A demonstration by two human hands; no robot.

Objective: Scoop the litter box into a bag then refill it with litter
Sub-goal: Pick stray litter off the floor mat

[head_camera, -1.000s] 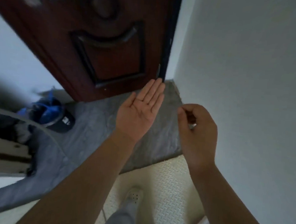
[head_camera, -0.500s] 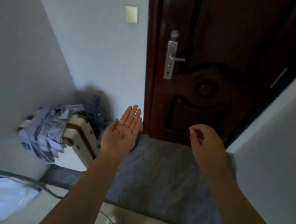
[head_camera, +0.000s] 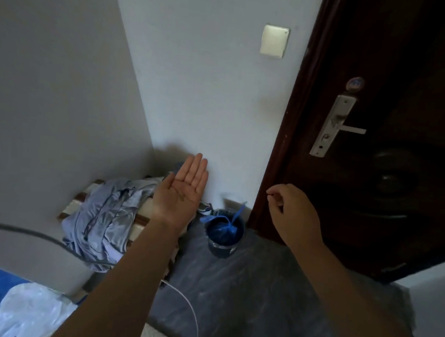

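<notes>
My left hand point(head_camera: 184, 192) is held out flat and palm up in front of the wall, fingers straight; a few small dark specks lie on the palm. My right hand point(head_camera: 291, 214) hovers to its right before the door, fingers curled and thumb tip against the forefinger, with nothing visible between them. On the floor between the hands stands a small dark bin point(head_camera: 223, 242) lined with a blue bag. A white plastic bag point(head_camera: 33, 310) lies at the bottom left. No litter box is in view.
A dark brown door point(head_camera: 404, 75) with a metal handle point(head_camera: 349, 129) fills the right. A pile of pale blue clothes point(head_camera: 103, 218) lies on a wooden rack in the corner. A grey mat point(head_camera: 235, 286) covers the floor, crossed by a white cable point(head_camera: 191, 312).
The view has swung left and upward, from the door's base to the wall corner. Both hands keep their poses: left palm up, right fingers curled. The bin has come back into view.
</notes>
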